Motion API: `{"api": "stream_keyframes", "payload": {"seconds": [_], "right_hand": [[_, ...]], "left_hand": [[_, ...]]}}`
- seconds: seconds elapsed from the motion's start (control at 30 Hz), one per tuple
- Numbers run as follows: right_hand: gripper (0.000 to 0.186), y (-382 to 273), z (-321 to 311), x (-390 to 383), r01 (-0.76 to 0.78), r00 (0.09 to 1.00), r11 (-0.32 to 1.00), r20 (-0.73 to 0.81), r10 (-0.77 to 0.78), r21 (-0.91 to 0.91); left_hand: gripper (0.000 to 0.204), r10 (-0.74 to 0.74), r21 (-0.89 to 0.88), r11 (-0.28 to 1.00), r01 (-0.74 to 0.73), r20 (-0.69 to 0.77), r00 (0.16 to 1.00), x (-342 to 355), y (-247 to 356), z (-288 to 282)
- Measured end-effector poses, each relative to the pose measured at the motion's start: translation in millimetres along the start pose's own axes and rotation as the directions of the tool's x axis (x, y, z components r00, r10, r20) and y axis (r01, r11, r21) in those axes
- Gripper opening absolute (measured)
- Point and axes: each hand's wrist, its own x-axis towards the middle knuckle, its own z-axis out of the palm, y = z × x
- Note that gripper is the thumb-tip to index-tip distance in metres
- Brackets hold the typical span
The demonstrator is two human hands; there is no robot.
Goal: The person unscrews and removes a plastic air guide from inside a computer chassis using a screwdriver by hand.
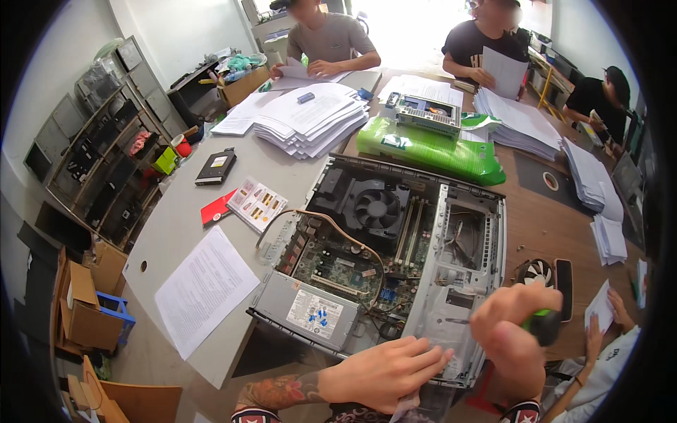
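Observation:
An opened desktop computer case (431,268) lies on the table before me. Inside are a black cooling fan (374,208), a green motherboard (338,264) and a silver power supply (300,310) with small blue bits on its label. Across the case's near edge my left hand (388,370) lies with fingers stretched out, over clear plastic (441,328). My right hand (515,321), smeared by motion, is closed above the near right corner. From it sticks out a green and black handle, which looks like a screwdriver (544,326); its tip is hidden.
Beyond the case sit a green pack (430,151) bearing a metal drive unit (425,114) and paper stacks (310,120). A black drive (216,167) and a paper sheet (206,292) lie left. A loose fan (534,271) and phone (563,289) lie right. Other people handle papers.

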Motion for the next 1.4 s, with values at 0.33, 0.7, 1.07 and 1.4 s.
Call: {"api": "stream_keyframes", "payload": {"seconds": [0.33, 0.7, 1.07, 1.4], "right_hand": [[0.016, 12, 4, -1, 0.014, 0.999, 1.000, -0.047, -0.014, 0.001], [0.016, 29, -5, 2, 0.042, 0.996, 0.979, 0.085, -0.026, -0.198], [0.020, 39, 0, 11, 0.045, 0.995, 0.987, 0.096, -0.030, -0.157], [0.018, 30, -7, 3, -0.008, 0.999, 0.994, 0.050, 0.014, -0.108]], "left_hand": [[0.073, -0.033, 0.028, 0.999, 0.033, 0.005, 0.999, -5, 2, -1], [0.072, -0.046, 0.034, 0.998, 0.047, -0.007, 0.999, -6, 5, -2], [0.078, -0.059, 0.039, 0.998, 0.058, 0.022, 0.998, -7, 2, 1], [0.077, -0.085, 0.062, 0.995, 0.079, 0.110, 0.990, -4, 1, 1]]}}
